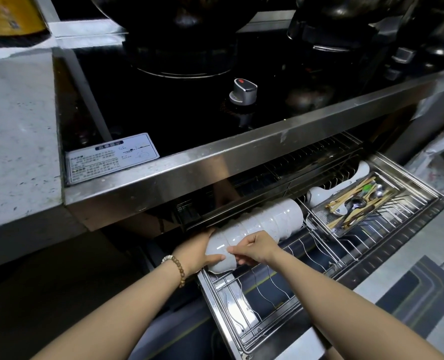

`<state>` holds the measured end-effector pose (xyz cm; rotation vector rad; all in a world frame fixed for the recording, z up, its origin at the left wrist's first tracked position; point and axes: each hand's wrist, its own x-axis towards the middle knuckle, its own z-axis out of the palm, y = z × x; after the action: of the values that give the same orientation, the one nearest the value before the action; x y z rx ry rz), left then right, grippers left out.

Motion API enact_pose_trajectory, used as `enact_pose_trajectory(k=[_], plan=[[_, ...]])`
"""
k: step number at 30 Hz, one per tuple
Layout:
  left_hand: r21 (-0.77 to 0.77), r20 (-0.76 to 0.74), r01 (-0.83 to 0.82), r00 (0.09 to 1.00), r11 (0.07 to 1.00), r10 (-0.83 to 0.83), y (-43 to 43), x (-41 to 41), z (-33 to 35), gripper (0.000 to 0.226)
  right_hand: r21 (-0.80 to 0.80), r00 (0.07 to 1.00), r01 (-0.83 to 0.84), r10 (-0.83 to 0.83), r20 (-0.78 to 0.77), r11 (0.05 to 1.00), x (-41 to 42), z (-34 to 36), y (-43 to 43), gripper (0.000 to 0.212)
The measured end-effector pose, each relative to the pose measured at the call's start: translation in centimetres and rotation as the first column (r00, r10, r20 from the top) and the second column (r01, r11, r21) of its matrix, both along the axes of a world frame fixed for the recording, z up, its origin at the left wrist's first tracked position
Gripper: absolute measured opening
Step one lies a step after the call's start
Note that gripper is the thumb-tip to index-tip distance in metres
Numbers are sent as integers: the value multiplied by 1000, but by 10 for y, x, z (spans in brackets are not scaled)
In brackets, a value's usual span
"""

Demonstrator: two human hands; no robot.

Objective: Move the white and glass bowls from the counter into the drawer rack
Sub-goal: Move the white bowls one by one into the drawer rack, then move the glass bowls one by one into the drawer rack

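A row of several white bowls (267, 222) lies nested on its side along the back of the pulled-out wire drawer rack (273, 294). The nearest white bowl (222, 265) sits at the row's left end. My left hand (197, 252) cups that bowl from the left, thumb across its front. My right hand (254, 249) pinches the same bowl's rim from the right. No glass bowl is in view.
A steel cutlery tray (356, 203) with chopsticks and spoons sits in the rack's right half beside a white ladle (317, 194). The stove's steel front edge (241, 162) overhangs the drawer. A grey counter (15, 141) lies to the left.
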<state>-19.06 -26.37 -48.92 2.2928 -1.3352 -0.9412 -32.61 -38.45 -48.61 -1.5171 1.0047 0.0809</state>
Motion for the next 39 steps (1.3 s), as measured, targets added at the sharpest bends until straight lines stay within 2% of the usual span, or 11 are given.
enact_pose_trajectory(k=[5, 12, 16, 20, 24, 27, 30, 35, 39], plan=[[-26, -8, -32, 999, 999, 32, 9, -1, 8, 82, -12, 1000, -21, 21, 12, 1000, -7, 12, 0, 19], [-142, -91, -121, 990, 982, 109, 23, -9, 47, 73, -35, 993, 61, -57, 107, 998, -36, 69, -7, 7], [-243, -135, -112, 988, 963, 81, 25, -23, 86, 66, -107, 983, 111, -94, 159, 988, -66, 119, -2, 18], [-376, -128, -56, 992, 925, 8, 28, -39, 140, 59, -215, 958, 151, -89, 272, 965, -93, 179, 10, 29], [-525, 6, 56, 998, 849, -62, 44, -47, 210, 59, -338, 924, 141, -2, 382, 931, -100, 241, 30, 32], [-630, 103, 109, 993, 769, -56, 64, -42, 263, 60, -412, 895, 116, 85, 438, 904, -88, 284, 48, 34], [-705, 160, 111, 987, 701, 5, 87, -26, 309, 60, -474, 860, 99, 164, 483, 875, -65, 321, 67, 29], [-765, 205, 72, 969, 640, 136, 139, 18, 363, 59, -561, 824, 8, 312, 472, 828, -14, 365, 97, 48], [-802, 221, 30, 943, 596, 249, 185, 54, 390, 56, -608, 788, -68, 417, 453, 791, 33, 387, 123, 52]])
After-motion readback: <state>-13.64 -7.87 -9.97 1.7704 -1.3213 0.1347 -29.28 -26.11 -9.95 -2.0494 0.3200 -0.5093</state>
